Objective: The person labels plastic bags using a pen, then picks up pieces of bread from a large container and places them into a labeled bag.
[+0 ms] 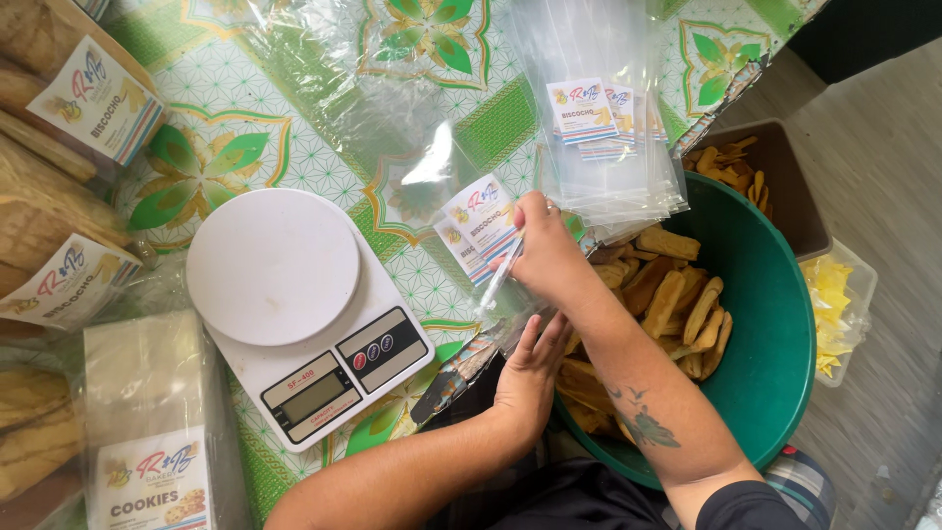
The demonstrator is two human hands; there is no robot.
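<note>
- Presently, the right hand (546,247) has its fingers pinched closed on the top edge of a clear labelled bag (483,234), held above the patterned tablecloth (294,118).
- Left hand (528,371): fingers loosely extended, touching the bag's lower end, gripping nothing discernible.
- Green basin (775,314) of biscuit sticks (677,294) sits just beside both hands.
- White kitchen scale (294,304) stands near the left hand, platform bare.

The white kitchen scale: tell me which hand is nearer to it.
Left. The left hand lies just past the white kitchen scale, off its display corner. The right hand is farther out, pinching a clear labelled bag.
</note>
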